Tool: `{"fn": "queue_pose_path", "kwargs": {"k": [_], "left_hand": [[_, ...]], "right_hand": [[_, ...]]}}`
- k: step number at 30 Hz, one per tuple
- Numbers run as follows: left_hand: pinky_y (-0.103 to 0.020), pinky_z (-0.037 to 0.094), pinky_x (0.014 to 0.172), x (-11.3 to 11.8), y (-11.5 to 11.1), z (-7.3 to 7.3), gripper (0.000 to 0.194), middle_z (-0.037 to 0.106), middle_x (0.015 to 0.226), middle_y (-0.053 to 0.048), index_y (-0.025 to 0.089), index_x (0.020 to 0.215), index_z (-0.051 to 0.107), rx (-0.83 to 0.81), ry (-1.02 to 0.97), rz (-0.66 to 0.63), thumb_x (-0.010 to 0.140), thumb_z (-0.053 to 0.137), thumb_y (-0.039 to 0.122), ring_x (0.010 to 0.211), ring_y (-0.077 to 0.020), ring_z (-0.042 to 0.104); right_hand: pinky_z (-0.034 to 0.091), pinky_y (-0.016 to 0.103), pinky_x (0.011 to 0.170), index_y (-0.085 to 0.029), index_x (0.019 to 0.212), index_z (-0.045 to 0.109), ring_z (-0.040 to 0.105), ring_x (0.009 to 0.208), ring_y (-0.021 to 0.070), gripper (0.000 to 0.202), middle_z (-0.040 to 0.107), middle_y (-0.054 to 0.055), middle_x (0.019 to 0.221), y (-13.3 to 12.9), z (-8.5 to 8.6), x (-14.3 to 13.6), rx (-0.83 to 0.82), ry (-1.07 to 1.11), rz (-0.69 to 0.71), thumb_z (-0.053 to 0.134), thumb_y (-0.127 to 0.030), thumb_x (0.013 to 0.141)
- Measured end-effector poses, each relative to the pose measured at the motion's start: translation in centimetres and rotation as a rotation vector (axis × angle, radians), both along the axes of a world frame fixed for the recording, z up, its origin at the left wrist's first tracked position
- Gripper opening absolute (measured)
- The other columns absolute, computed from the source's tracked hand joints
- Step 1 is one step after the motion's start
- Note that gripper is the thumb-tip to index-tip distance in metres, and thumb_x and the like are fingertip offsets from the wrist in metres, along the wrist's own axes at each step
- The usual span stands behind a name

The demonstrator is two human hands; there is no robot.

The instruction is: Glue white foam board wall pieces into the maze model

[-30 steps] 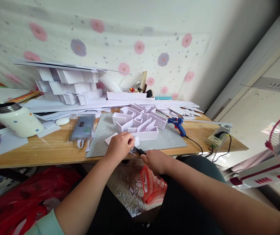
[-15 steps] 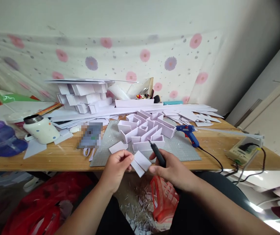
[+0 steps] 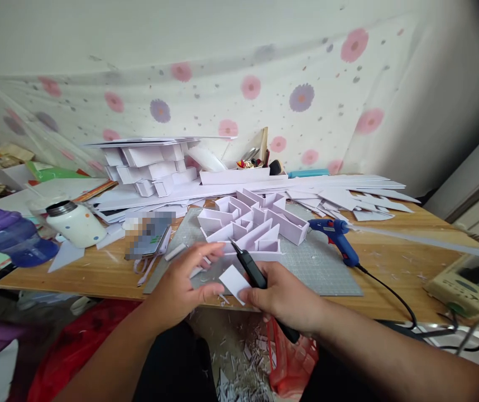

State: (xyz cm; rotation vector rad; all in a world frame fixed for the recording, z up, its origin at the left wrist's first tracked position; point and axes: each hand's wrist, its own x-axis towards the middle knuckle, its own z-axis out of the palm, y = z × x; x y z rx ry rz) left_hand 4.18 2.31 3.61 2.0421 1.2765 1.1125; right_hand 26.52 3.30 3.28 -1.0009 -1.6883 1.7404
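Observation:
My right hand (image 3: 279, 293) is closed around a black craft knife (image 3: 253, 269), its pointed blade aimed up and to the left. The thumb of that hand also pins a small white board piece (image 3: 233, 283) against the fingers. My left hand (image 3: 185, 279) is open with fingers spread, just left of that piece and holding nothing. Beyond both hands, a white board assembly (image 3: 250, 223) of upright angled walls stands on the grey cutting mat (image 3: 319, 273). Another white strip (image 3: 176, 252) lies on the mat beside my left hand.
A blue glue gun (image 3: 335, 237) with a black cord lies at the right. To the left stand a spotted flask (image 3: 76, 226), a purple-blue bottle (image 3: 13, 237) and a blurred phone (image 3: 149, 234). White board offcuts (image 3: 348, 201) and a stacked white model (image 3: 147, 167) line the back.
My left hand has let go of the white board pieces and opened, moving left. One piece is now in my right hand along with the knife. The head view has shifted slightly.

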Motion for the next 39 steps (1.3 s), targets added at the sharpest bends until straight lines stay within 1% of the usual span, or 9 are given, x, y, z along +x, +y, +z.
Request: {"fn": "queue_pose_path", "kwargs": {"k": [2,5,9,12,14,18,26,33,39], "left_hand": [[-0.034,0.051,0.084,0.7,-0.5,-0.6,0.045,0.066,0.107,-0.004,0.03,0.121,0.058,-0.227,-0.209,-0.216,0.078,0.071,0.032,0.098,-0.0219,0.063],[-0.03,0.052,0.077,0.8,-0.3,-1.5,0.029,0.068,0.096,-0.004,0.025,0.111,0.062,-0.333,-0.413,-0.239,0.083,0.066,0.032,0.086,-0.0183,0.065],[-0.022,0.049,0.065,-0.1,0.9,-2.3,0.025,0.066,0.08,0.001,0.023,0.106,0.061,-0.133,-0.399,0.108,0.082,0.067,0.024,0.073,-0.0127,0.062],[-0.021,0.047,0.061,-0.8,1.9,-2.7,0.019,0.065,0.075,0.004,0.022,0.096,0.061,0.124,-0.18,0.394,0.079,0.068,0.02,0.067,-0.0114,0.061],[-0.021,0.047,0.064,-1.0,2.4,-3.0,0.012,0.067,0.077,0.003,0.021,0.09,0.062,0.298,0.013,0.456,0.08,0.067,0.017,0.067,-0.0108,0.061],[-0.019,0.047,0.066,-0.9,3.2,-3.6,0.01,0.068,0.078,0.003,0.019,0.09,0.064,0.431,0.204,0.314,0.083,0.062,0.012,0.069,-0.0095,0.063],[-0.02,0.048,0.075,-1.3,4.3,-4.1,0.021,0.067,0.09,-0.002,0.017,0.09,0.065,0.293,0.124,0.069,0.086,0.052,0.001,0.084,-0.011,0.063],[-0.02,0.048,0.074,-1.1,4.9,-4.4,0.029,0.062,0.095,-0.004,0.016,0.089,0.068,0.338,0.114,0.01,0.083,0.05,-0.005,0.086,-0.0106,0.061],[-0.022,0.049,0.083,-0.8,4.7,-4.4,0.022,0.063,0.102,-0.006,0.016,0.098,0.068,0.353,0.142,0.023,0.084,0.058,0.003,0.095,-0.0127,0.062]], "right_hand": [[0.037,0.02,0.044,-0.019,0.081,0.054,0.041,0.047,0.0074,0.01,0.044,-0.007,0.059,0.4,0.3,-0.6,-0.044,0.072,0.059,0.061,-0.021,0.074],[0.039,0.019,0.044,-0.018,0.08,0.054,0.043,0.048,0.0073,0.012,0.048,-0.007,0.059,0.9,0.6,-1.4,-0.095,0.153,0.087,0.063,-0.023,0.073],[0.04,0.02,0.045,-0.018,0.088,0.054,0.044,0.048,0.0074,0.022,0.054,-0.005,0.063,1.4,0.9,-0.8,-0.114,0.148,-0.066,0.065,-0.031,0.075],[0.041,0.021,0.046,-0.018,0.093,0.057,0.045,0.048,0.0073,0.027,0.054,-0.004,0.07,1.5,1.4,0.9,-0.011,0.092,-0.273,0.065,-0.038,0.076],[0.042,0.021,0.046,-0.019,0.09,0.06,0.047,0.051,0.0088,0.028,0.053,-0.004,0.067,1.4,1.8,2.2,0.1,-0.001,-0.364,0.067,-0.041,0.076],[0.041,0.02,0.045,-0.021,0.095,0.063,0.049,0.052,0.0113,0.031,0.052,-0.004,0.06,0.9,2.2,3.7,0.227,-0.183,-0.448,0.066,-0.047,0.078],[0.043,0.022,0.048,-0.021,0.096,0.063,0.05,0.053,0.0121,0.035,0.053,-0.004,0.061,0.9,1.2,3.1,0.21,-0.29,-0.534,0.065,-0.051,0.078],[0.044,0.022,0.049,-0.021,0.099,0.062,0.053,0.052,0.0126,0.035,0.052,-0.005,0.059,1.8,0.4,3.5,0.158,-0.324,-0.499,0.064,-0.05,0.08],[0.05,0.023,0.052,-0.022,0.098,0.062,0.057,0.056,0.0144,0.031,0.06,-0.001,0.07,2.4,0.5,3.8,0.173,-0.365,-0.405,0.062,-0.049,0.082]]}}
